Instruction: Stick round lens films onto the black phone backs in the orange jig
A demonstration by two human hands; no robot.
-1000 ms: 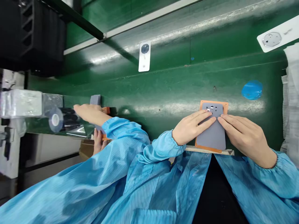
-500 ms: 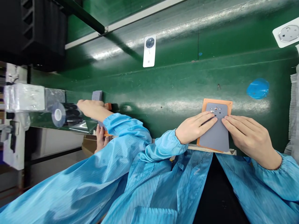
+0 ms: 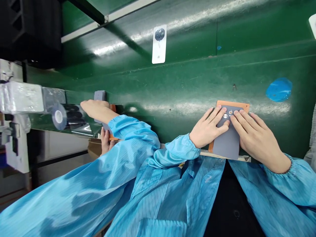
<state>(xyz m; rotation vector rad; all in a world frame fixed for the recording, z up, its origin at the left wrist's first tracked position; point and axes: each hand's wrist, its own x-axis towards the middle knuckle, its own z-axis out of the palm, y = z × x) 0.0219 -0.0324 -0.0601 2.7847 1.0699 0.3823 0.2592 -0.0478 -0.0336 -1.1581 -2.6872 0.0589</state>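
Observation:
A flat grey panel (image 3: 225, 144) with small holes near its top lies on an orange plate (image 3: 243, 105) at the bench's front edge. My left hand (image 3: 207, 128) rests on the panel's upper left part, fingers stretched out and thumb toward the middle. From the other side, my right hand (image 3: 259, 138) lies with fingers extended over the panel's upper right. Several holes and a small whitish round spot show between the two hands. My right fingers cover the upper right corner of the panel.
At left, a co-worker's hand (image 3: 95, 110) reaches over grey panels (image 3: 100, 95). A film roll (image 3: 59, 117) and a plastic-wrapped stack (image 3: 24, 97) stand farther left. A white panel (image 3: 159, 49) and a blue film piece (image 3: 278, 89) lie on the green bench (image 3: 187, 85).
My left hand has shifted up the panel and its fingers have spread. My right hand has moved inward and up, now covering the upper right holes. The camera view has shifted slightly.

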